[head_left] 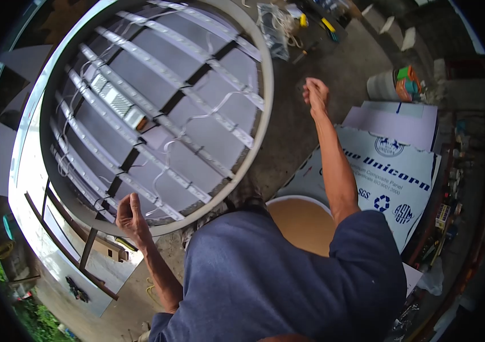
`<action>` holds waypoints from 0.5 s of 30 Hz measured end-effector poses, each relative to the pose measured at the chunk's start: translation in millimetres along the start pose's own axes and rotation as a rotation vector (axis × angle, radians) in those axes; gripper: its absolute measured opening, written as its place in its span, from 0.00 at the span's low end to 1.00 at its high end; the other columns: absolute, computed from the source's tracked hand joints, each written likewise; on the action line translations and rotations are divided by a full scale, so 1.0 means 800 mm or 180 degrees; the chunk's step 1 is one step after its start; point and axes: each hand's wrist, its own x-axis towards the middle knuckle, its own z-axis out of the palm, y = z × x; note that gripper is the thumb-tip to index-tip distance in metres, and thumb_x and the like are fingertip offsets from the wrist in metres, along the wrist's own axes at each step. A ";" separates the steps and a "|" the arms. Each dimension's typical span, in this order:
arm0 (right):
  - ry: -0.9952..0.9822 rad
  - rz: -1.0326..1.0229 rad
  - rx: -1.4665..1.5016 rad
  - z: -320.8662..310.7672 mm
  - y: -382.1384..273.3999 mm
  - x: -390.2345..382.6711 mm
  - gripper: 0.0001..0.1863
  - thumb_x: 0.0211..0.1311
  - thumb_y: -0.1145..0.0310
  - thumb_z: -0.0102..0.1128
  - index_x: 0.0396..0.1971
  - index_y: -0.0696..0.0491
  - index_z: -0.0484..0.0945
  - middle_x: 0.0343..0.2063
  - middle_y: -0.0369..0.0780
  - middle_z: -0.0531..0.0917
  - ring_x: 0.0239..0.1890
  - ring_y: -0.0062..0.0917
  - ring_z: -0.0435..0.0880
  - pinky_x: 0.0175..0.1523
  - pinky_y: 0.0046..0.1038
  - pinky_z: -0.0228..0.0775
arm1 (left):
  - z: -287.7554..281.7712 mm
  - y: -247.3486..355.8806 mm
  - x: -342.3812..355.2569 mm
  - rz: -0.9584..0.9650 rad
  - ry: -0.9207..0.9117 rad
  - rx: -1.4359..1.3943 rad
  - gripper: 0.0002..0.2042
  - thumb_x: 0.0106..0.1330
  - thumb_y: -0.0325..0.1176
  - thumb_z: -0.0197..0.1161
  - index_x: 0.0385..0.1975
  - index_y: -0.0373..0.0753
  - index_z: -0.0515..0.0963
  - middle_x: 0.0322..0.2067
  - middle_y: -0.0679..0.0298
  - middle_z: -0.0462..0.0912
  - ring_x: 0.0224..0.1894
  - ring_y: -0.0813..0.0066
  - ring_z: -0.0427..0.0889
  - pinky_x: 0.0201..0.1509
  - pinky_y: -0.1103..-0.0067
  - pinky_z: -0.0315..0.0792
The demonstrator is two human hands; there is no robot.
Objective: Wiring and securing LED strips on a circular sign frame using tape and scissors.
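A large round frame (pixel 262 132) with rows of LED strips (pixel 194 117), thin white wires and a perforated metal power supply (pixel 111 94) fills the upper left. My left hand (pixel 132 219) is at its lower left rim, beside the strip ends, fingers closed; what they hold, if anything, is hidden. My right hand (pixel 315 96) is raised apart from the frame on the right, fingers curled; anything within them is too small to make out.
Printed composite panels (pixel 379 216) and a tan round piece (pixel 293 228) lie lower right. A bucket (pixel 382 85), tools (pixel 328 28) and a plastic bag (pixel 271 31) lie upper right. Offcuts, dark strips and pliers (pixel 77 289) rest on white sheets (pixel 97 290) lower left.
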 end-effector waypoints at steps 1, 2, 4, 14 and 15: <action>-0.0185 -0.0143 -0.0095 0.001 0.002 0.024 0.10 0.67 0.69 0.61 0.44 0.57 0.81 0.27 0.36 0.83 0.20 0.17 0.79 0.20 0.20 0.69 | 0.022 0.016 -0.008 -0.0084 0.0016 -0.0124 0.09 0.68 0.35 0.68 0.33 0.35 0.83 0.24 0.74 0.78 0.26 0.90 0.70 0.28 0.88 0.61; -0.0228 -0.0137 -0.0218 -0.003 0.010 0.034 0.11 0.66 0.70 0.61 0.44 0.57 0.82 0.27 0.36 0.83 0.20 0.17 0.78 0.21 0.21 0.69 | 0.037 0.026 -0.021 -0.0084 -0.0078 0.0033 0.08 0.69 0.34 0.68 0.33 0.34 0.83 0.25 0.74 0.79 0.27 0.89 0.71 0.29 0.89 0.61; -0.0323 -0.0172 -0.0369 -0.005 0.025 0.056 0.10 0.64 0.70 0.61 0.43 0.57 0.83 0.26 0.36 0.83 0.20 0.17 0.78 0.23 0.22 0.70 | 0.072 0.056 -0.037 -0.0039 -0.0162 -0.0093 0.07 0.69 0.32 0.67 0.34 0.34 0.83 0.24 0.75 0.77 0.26 0.90 0.68 0.28 0.88 0.60; -0.1085 -0.1025 -0.1256 0.060 0.043 0.113 0.15 0.55 0.64 0.65 0.43 0.50 0.85 0.34 0.42 0.89 0.38 0.34 0.88 0.47 0.33 0.77 | 0.153 0.112 -0.069 0.0204 0.0017 0.0034 0.07 0.69 0.31 0.67 0.33 0.34 0.83 0.22 0.78 0.73 0.23 0.92 0.62 0.25 0.88 0.52; -0.1097 -0.1139 -0.1452 0.074 0.042 0.115 0.17 0.55 0.64 0.67 0.45 0.50 0.85 0.34 0.42 0.88 0.39 0.35 0.87 0.48 0.35 0.77 | 0.153 0.114 -0.072 0.0193 -0.0023 -0.0016 0.07 0.69 0.31 0.67 0.34 0.33 0.83 0.23 0.76 0.75 0.24 0.91 0.65 0.27 0.88 0.56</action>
